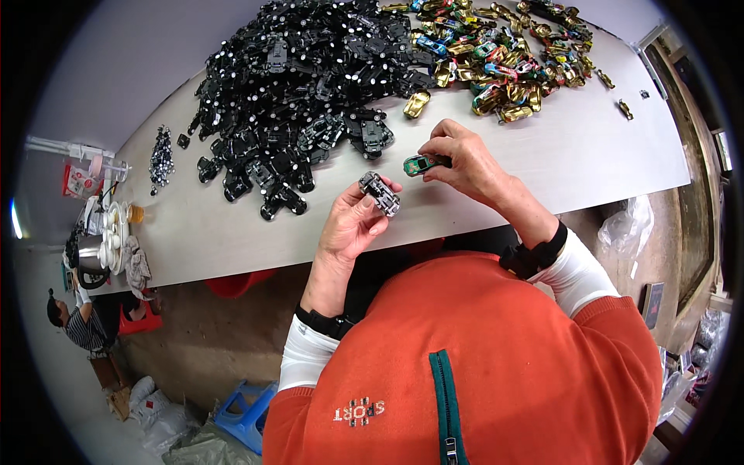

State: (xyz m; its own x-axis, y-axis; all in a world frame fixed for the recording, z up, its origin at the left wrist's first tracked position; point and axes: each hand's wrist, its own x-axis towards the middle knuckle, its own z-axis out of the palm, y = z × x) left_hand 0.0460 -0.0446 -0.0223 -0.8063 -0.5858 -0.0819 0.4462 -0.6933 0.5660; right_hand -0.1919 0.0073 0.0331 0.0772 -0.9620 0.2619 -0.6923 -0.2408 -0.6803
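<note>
Near the table's front edge, my left hand [353, 221] is closed on a dark toy car chassis [379, 194] with grey parts showing on its upper side. To its right and a little higher, my right hand [470, 164] pinches a green toy car body [419, 164] between thumb and fingers. The two pieces are close but apart. Ahead of my hands lies a big heap of black toy car chassis [294, 85]. A pile of gold and coloured toy car bodies [496, 62] spreads at the back right, with one gold car body [416, 105] nearest me.
A small heap of tiny shiny parts [161, 159] lies on the left of the white table [209, 240]. White cups [115, 236] and a cloth [137, 267] stand at its left end. Another person [81, 325] sits at far left. A blue stool [244, 418] is on the floor.
</note>
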